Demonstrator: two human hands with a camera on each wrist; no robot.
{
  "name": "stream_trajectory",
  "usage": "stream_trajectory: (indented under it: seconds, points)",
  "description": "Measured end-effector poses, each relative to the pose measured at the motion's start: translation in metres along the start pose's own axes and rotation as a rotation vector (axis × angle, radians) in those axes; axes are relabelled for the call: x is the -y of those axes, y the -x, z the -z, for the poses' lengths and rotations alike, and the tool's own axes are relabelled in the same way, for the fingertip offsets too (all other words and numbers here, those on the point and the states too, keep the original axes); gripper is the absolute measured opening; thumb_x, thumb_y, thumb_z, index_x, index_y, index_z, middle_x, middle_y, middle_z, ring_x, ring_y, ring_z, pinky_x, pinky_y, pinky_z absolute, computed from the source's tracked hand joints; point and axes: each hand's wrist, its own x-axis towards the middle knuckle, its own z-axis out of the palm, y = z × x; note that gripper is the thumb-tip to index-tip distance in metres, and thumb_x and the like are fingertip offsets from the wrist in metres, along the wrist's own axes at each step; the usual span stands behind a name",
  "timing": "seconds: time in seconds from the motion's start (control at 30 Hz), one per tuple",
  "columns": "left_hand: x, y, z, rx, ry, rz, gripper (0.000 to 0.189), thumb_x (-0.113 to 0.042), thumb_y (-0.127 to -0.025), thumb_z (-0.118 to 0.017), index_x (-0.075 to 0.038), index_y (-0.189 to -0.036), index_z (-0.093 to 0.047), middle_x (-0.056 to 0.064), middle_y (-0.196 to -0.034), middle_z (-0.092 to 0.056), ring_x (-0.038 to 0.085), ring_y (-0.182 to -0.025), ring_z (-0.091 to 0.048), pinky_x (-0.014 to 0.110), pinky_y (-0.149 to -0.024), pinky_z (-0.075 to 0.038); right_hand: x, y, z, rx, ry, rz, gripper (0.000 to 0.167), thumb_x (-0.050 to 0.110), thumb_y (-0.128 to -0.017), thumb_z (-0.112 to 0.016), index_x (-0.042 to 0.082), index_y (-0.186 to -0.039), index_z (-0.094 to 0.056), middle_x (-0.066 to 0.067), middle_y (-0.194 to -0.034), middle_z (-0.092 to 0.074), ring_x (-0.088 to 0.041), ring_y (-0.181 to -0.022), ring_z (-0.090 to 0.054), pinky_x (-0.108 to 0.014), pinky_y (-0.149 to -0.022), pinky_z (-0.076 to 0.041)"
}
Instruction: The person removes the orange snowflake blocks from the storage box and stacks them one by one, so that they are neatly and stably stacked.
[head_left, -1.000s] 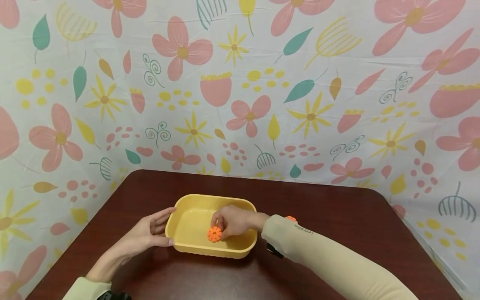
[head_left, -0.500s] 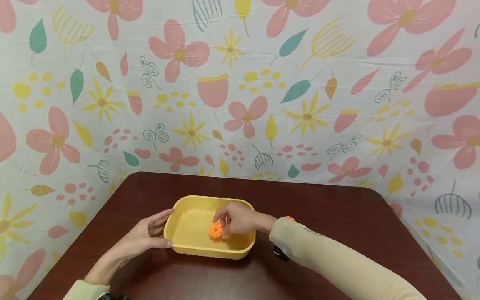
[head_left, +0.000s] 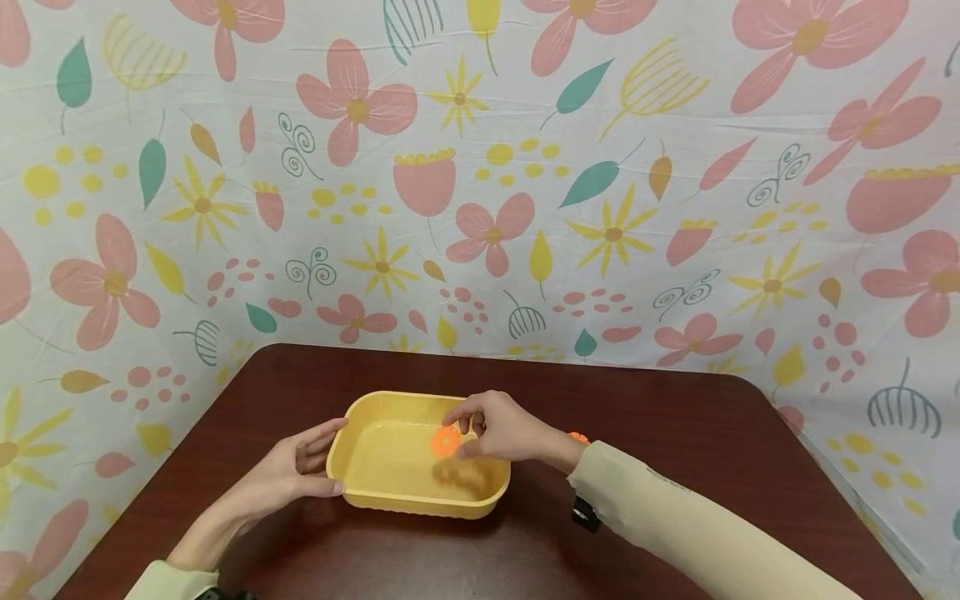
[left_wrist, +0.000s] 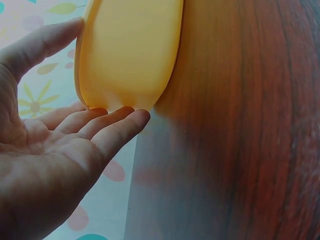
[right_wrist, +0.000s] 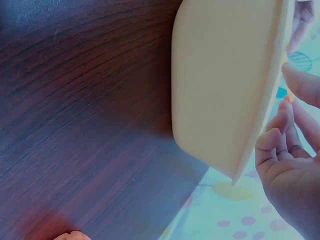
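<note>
A shallow yellow tray (head_left: 390,467) with rounded corners stands on the table. At its left end my left hand (head_left: 288,471) touches the outer wall and rim with fairly straight fingertips and thumb; the palm stays apart. In the left wrist view, the fingers (left_wrist: 115,135) lie against the tray's end. My right hand (head_left: 506,429) is above the tray's right part, pinching an orange notched plastic disc (head_left: 446,441) between thumb and fingers. The disc shows edge-on and mostly hidden in the right wrist view. A shadow of the hand falls on the tray floor.
Another orange piece (head_left: 578,437) lies on the table just beyond the right forearm, partly hidden by it. The dark wood table (head_left: 637,400) has rounded far corners. A flower-print cloth (head_left: 480,167) hangs behind it and along the sides.
My right hand has lifted the orange disc from low inside the tray, moving up, back and to the right. The left hand stays on the tray, which has hardly moved.
</note>
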Motion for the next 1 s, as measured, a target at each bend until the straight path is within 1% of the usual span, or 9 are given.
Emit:
stream_trajectory:
  seconds: [0.1, 0.3, 0.43, 0.6, 0.73, 0.8, 1.0]
  points:
    - [-0.001, 0.0, 0.0, -0.002, -0.002, -0.001, 0.095, -0.002, -0.092, -0.078, 0.007, -0.165, -0.018, 0.032, -0.168, -0.02, 0.053, -0.147, -0.033, 0.033, -0.097, -0.055, 0.0, 0.006, 0.004, -0.033, -0.003, -0.001, 0.034, 0.005, -0.085, -0.088, 0.007, -0.117, -0.079, -0.001, -0.089, -0.064, -0.012, -0.064, -0.049, -0.025, -0.064, -0.043]
    - [-0.001, 0.0, -0.001, -0.003, -0.005, -0.005, 0.094, -0.001, -0.092, -0.078, 0.007, -0.165, -0.018, 0.033, -0.168, -0.02, 0.054, -0.146, -0.033, 0.033, -0.097, -0.055, -0.003, 0.017, 0.012, -0.093, 0.001, -0.043, 0.034, 0.01, -0.085, -0.088, 0.013, -0.118, -0.08, -0.003, -0.09, -0.066, -0.015, -0.066, -0.051, -0.025, -0.062, -0.042]
    - [0.0, 0.0, -0.001, -0.004, -0.003, -0.008, 0.094, -0.001, -0.092, -0.078, 0.007, -0.165, -0.018, 0.032, -0.168, -0.02, 0.054, -0.146, -0.033, 0.033, -0.097, -0.055, -0.003, 0.026, 0.018, -0.122, -0.012, -0.054, 0.034, 0.011, -0.085, -0.088, 0.013, -0.118, -0.081, -0.007, -0.093, -0.066, -0.017, -0.068, -0.051, -0.026, -0.063, -0.042]
    - [-0.001, 0.001, 0.0, -0.01, -0.012, -0.006, 0.094, -0.003, -0.092, -0.079, 0.005, -0.165, -0.019, 0.032, -0.167, -0.022, 0.053, -0.145, -0.037, 0.033, -0.096, -0.055, -0.008, 0.037, 0.025, -0.161, -0.032, -0.051, 0.034, 0.01, -0.084, -0.089, 0.011, -0.118, -0.081, -0.012, -0.094, -0.067, -0.018, -0.071, -0.054, -0.029, -0.065, -0.047]
    - [-0.002, 0.001, 0.0, -0.013, -0.015, -0.009, 0.094, -0.003, -0.093, -0.079, 0.004, -0.165, -0.02, 0.032, -0.167, -0.024, 0.052, -0.145, -0.039, 0.033, -0.096, -0.055, -0.012, 0.045, 0.031, -0.191, -0.03, -0.057, 0.034, 0.01, -0.084, -0.089, 0.011, -0.117, -0.081, -0.011, -0.093, -0.067, -0.018, -0.072, -0.054, -0.03, -0.066, -0.047]
    - [-0.001, 0.001, 0.0, -0.008, -0.012, -0.012, 0.094, -0.003, -0.093, -0.079, 0.004, -0.165, -0.02, 0.032, -0.167, -0.023, 0.051, -0.145, -0.039, 0.033, -0.097, -0.055, -0.016, 0.05, 0.033, -0.208, -0.024, -0.058, 0.035, 0.01, -0.083, -0.09, 0.012, -0.117, -0.081, -0.009, -0.091, -0.067, -0.018, -0.071, -0.053, -0.029, -0.065, -0.045]
    - [0.0, 0.0, -0.001, 0.001, -0.003, -0.009, 0.095, -0.004, -0.093, -0.079, 0.005, -0.166, -0.019, 0.031, -0.168, -0.022, 0.049, -0.145, -0.04, 0.034, -0.097, -0.056, -0.028, 0.068, 0.042, -0.257, -0.028, -0.066, 0.035, 0.012, -0.083, -0.091, 0.012, -0.116, -0.082, -0.006, -0.091, -0.066, -0.021, -0.073, -0.052, -0.031, -0.065, -0.045]
